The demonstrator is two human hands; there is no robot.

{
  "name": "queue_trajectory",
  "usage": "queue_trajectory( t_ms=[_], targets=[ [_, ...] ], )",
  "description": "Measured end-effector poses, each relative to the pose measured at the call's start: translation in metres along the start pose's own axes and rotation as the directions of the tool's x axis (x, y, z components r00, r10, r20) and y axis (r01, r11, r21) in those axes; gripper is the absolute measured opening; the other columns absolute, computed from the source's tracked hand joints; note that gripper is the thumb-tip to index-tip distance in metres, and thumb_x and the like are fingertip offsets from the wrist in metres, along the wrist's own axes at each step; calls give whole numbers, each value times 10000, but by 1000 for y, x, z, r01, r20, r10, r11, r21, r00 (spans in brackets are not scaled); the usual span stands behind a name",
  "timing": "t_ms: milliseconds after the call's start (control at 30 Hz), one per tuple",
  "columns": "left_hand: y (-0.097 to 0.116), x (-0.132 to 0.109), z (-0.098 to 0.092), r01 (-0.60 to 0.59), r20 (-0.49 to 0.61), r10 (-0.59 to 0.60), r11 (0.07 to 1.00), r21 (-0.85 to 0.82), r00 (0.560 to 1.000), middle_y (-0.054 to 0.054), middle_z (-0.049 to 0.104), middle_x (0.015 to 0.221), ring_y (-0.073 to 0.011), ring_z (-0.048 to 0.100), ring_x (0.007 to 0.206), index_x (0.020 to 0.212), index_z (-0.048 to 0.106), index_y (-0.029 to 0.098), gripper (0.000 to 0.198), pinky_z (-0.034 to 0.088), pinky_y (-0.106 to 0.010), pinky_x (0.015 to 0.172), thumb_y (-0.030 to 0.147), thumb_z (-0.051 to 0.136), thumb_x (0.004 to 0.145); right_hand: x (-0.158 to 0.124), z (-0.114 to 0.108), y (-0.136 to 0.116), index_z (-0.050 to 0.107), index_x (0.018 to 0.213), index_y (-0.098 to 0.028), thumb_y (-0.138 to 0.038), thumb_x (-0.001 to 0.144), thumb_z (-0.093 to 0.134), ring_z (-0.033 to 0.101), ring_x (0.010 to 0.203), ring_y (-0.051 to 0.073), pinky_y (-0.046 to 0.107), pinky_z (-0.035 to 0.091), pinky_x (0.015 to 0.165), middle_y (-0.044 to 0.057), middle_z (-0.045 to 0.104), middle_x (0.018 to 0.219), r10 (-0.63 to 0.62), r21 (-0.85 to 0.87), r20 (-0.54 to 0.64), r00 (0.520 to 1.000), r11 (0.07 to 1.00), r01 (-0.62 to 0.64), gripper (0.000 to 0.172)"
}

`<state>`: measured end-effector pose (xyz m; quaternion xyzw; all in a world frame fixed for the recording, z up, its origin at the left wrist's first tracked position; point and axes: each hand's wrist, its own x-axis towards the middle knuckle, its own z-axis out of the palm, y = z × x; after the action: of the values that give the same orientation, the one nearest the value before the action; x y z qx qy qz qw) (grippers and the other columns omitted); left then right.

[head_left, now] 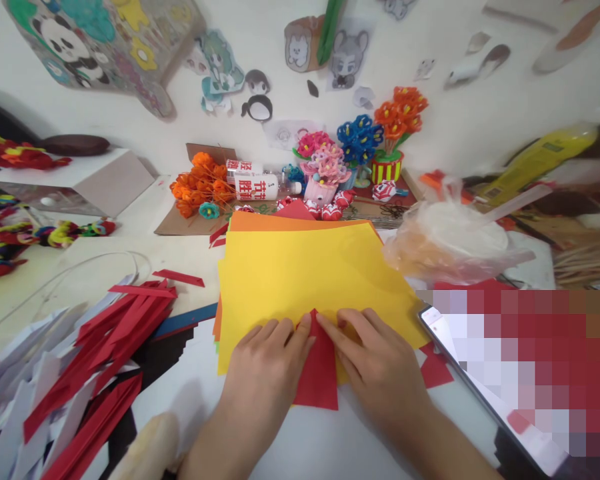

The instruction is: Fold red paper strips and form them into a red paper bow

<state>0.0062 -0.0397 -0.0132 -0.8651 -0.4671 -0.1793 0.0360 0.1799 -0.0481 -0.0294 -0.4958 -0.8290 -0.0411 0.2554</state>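
Observation:
A red paper piece point(319, 370) with a pointed top lies on a stack of yellow paper sheets point(300, 273) in front of me. My left hand point(265, 373) lies flat on its left side, fingers stretched toward the point. My right hand point(375, 363) presses on its right side, index finger along the slanted fold. Both hands hold the red paper down against the yellow sheets. An orange sheet point(280, 222) shows under the far edge of the stack.
Folded red and white paper strips point(105, 347) are piled at left. A phone point(485, 373) lies at right, near a plastic bag point(445, 243). At the back stand paper flower pots point(390, 133), orange flowers point(200, 183) and a glue bottle point(260, 187).

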Motion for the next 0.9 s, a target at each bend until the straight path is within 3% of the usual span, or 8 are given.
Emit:
queue_trajectory(
  t_ms=[267, 900],
  targets=[
    [0, 0, -1, -11, 1, 11, 1000, 2, 1000, -13, 591, 676, -117, 542, 560, 1005, 654, 134, 268, 466, -254, 534, 162, 395, 947, -1, 2, -1, 658, 1155, -114, -29, 883, 349, 527, 754, 194, 307, 462, 566, 112, 630, 879, 3, 37, 16, 1000, 999, -4, 420],
    [0, 0, 1, -14, -3, 15, 998, 64, 1000, -16, 596, 719, -134, 560, 613, 1067, 621, 130, 260, 461, -281, 566, 222, 406, 954, 0, 2, 1, 659, 1138, -121, -28, 857, 352, 512, 745, 196, 308, 453, 570, 109, 629, 896, -15, 12, 68, 998, 1000, 15, 426]
  ],
)
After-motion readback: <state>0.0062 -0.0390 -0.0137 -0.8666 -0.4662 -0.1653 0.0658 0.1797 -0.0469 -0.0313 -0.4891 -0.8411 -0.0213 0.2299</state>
